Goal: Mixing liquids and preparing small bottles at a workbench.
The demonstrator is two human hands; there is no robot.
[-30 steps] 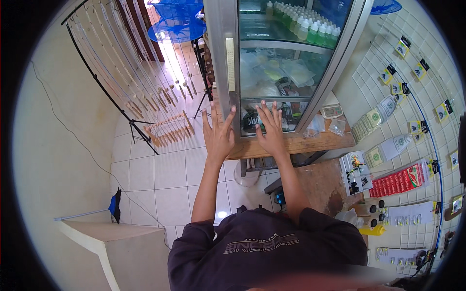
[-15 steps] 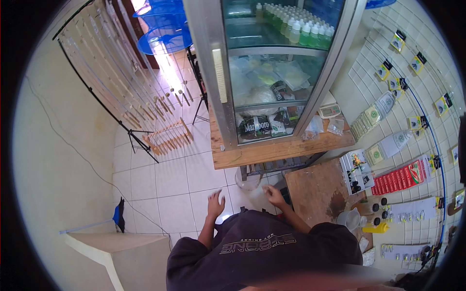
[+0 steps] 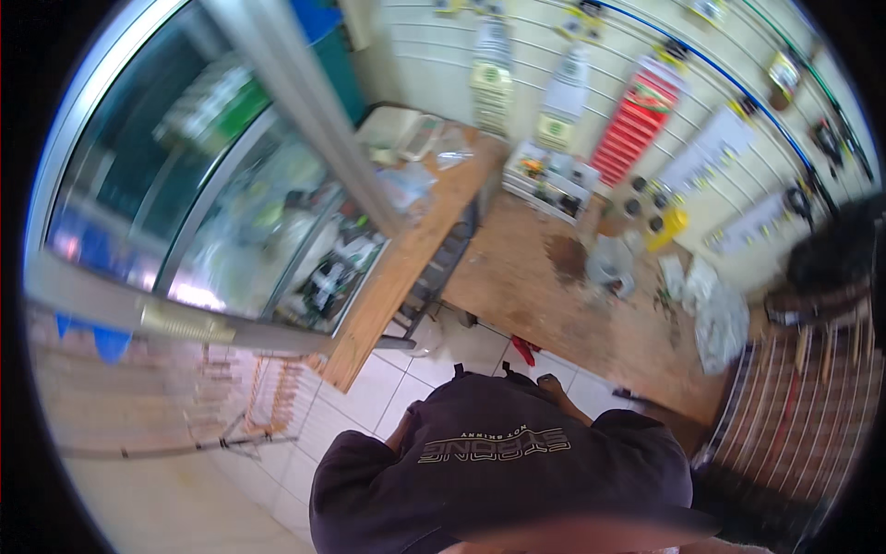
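Observation:
My right hand (image 3: 551,383) is close to my body, below the front edge of a low wooden table (image 3: 498,268). It is small and blurred, so its fingers and anything in them cannot be made out. Of my left arm, a short stretch of forearm (image 3: 402,430) shows beside my dark shirt (image 3: 498,462); the left hand is mostly hidden by the shirt. On the table, nearest my right side, stand a translucent plastic jug (image 3: 609,263) and a yellow squeeze bottle (image 3: 666,231). A dark wet stain (image 3: 565,257) marks the wood beside the jug.
A glass-doored cabinet (image 3: 175,319) on a wooden bench (image 3: 365,342) rises at the left. A white box of small items (image 3: 554,185) and a crumpled plastic bag (image 3: 722,323) lie on the table. Fishing rods and hanging packets line the wall. A red object (image 3: 523,351) is on the floor.
My view and body have turned right, bringing the low table in front and the cabinet to the left. Both hands, stretched out before, are now drawn in near my shirt.

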